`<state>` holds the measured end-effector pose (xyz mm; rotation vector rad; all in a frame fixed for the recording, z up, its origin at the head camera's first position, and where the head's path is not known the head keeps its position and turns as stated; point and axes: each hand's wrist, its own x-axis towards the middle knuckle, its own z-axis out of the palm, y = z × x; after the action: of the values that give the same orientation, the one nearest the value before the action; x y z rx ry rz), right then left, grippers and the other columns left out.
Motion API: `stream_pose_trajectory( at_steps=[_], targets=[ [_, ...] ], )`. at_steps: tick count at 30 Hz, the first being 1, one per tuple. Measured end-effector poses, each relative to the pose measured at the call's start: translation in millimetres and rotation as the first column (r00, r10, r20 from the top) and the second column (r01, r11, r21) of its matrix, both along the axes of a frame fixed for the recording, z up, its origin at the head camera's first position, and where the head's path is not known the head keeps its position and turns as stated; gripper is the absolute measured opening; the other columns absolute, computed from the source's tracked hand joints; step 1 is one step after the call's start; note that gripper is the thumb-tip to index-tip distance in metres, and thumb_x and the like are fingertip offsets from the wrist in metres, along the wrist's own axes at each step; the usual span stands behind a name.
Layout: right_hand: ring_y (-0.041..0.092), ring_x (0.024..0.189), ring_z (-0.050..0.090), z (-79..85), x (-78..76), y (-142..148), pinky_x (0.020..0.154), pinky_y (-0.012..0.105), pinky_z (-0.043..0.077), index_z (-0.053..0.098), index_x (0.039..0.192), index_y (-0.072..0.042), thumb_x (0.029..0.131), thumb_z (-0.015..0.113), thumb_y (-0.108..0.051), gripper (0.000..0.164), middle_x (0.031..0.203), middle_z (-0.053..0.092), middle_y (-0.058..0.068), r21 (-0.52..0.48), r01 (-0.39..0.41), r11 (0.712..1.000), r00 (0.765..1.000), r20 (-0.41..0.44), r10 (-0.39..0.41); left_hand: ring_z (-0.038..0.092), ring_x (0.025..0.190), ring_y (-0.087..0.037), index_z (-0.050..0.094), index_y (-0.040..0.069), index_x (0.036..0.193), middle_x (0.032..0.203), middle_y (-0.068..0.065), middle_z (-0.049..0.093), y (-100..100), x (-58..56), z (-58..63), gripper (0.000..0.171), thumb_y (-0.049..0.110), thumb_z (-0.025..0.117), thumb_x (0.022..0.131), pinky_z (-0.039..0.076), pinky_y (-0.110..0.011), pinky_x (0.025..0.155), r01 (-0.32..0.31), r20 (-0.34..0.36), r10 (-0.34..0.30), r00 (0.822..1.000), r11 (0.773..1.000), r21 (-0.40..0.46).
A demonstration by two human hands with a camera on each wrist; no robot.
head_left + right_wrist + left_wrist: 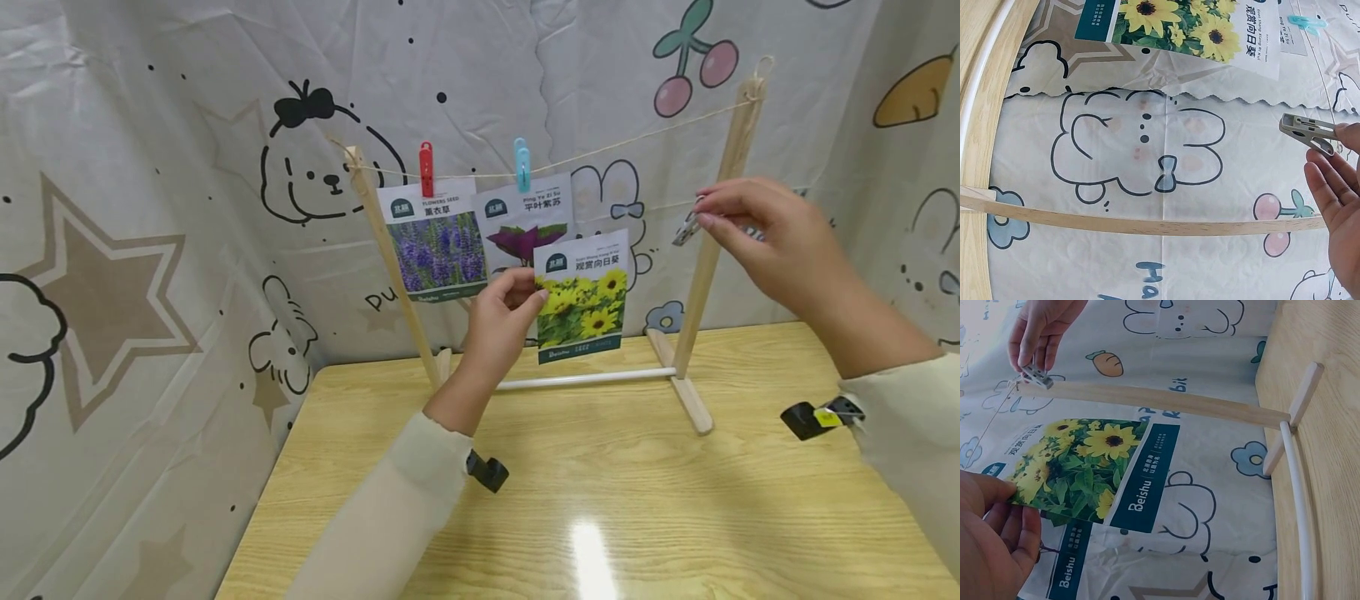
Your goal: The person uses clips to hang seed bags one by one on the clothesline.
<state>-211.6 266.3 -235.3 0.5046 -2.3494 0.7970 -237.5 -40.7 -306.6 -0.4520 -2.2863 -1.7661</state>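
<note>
My left hand (504,321) pinches the left edge of a sunflower seed packet (581,300), which overlaps the packet behind it in the head view. Near the right post, my right hand (780,237) pinches a grey clothespin (1307,132) between thumb and fingers. A thin string (637,137) runs between two wooden posts. From it hang a lavender seed packet (438,250) under a red clothespin (426,169) and a purple-leaf seed packet (551,202) under a light blue clothespin (522,167). The sunflower packet partly hides the purple-leaf one.
The wooden stand has a left post (397,275), a right post (716,225) with a foot, and a white lower bar (592,378). It stands at the back of a wood-grain table (525,533). A printed curtain (247,67) hangs close behind.
</note>
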Motion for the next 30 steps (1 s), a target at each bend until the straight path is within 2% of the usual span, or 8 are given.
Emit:
stream_pose_trajectory(
  at_steps=[4,10,20,25,30],
  targets=[
    [-0.018,0.103,0.046,3.1,-1.7,-1.9,0.086,-0.003,0.038,0.071,0.119,-0.007,0.103,0.059,-0.021,0.024,0.13,0.063,0.009,-0.006,0.001,1.0,1.0,-0.004,-0.001,0.066,0.097,-0.017,0.066,0.009,0.124,0.11,-0.008,0.068,1.6,-2.0,2.4,0.028,0.017,0.069,0.097,0.056,-0.025,0.083,-0.006,-0.015,0.006,1.0,1.0,-0.01],
    [-0.016,0.106,0.047,6.2,-3.1,-4.8,0.089,-0.002,0.04,0.071,0.118,-0.005,0.103,0.059,-0.02,0.024,0.126,0.062,0.008,-0.02,-0.014,1.0,1.0,-0.018,0.013,0.065,0.098,-0.017,0.065,0.008,0.125,0.112,-0.008,0.067,4.5,-6.1,4.5,0.029,0.017,0.068,0.097,0.056,-0.025,0.083,-0.005,0.011,0.005,1.0,1.0,0.016],
    [-0.017,0.104,0.046,11.8,-7.8,-8.4,0.089,-0.002,0.04,0.07,0.119,-0.004,0.102,0.059,-0.016,0.022,0.131,0.062,0.008,-0.034,0.005,0.999,1.0,-0.031,-0.006,0.065,0.098,-0.016,0.066,0.009,0.123,0.111,-0.007,0.067,8.1,-11.3,10.7,0.026,0.017,0.068,0.098,0.055,-0.023,0.08,-0.014,0.006,0.013,1.0,0.999,0.041],
    [-0.018,0.101,0.047,16.5,-9.5,-10.6,0.088,-0.002,0.04,0.068,0.119,-0.003,0.103,0.057,-0.018,0.024,0.133,0.06,0.009,-0.054,0.015,0.998,0.999,-0.042,-0.017,0.065,0.097,-0.014,0.067,0.01,0.122,0.11,-0.006,0.067,10.8,-13.3,14.1,0.025,0.017,0.068,0.097,0.055,-0.025,0.08,-0.034,0.008,0.034,0.999,0.998,0.043],
    [-0.017,0.101,0.048,20.3,-10.0,-15.5,0.089,-0.001,0.041,0.066,0.12,-0.003,0.104,0.057,-0.02,0.025,0.13,0.059,0.007,-0.057,0.037,0.998,0.997,-0.06,-0.04,0.064,0.098,-0.014,0.067,0.012,0.122,0.111,-0.005,0.067,12.2,-16.1,15.9,0.026,0.018,0.069,0.097,0.056,-0.029,0.081,-0.041,0.041,0.039,0.998,0.998,0.053]
  ],
)
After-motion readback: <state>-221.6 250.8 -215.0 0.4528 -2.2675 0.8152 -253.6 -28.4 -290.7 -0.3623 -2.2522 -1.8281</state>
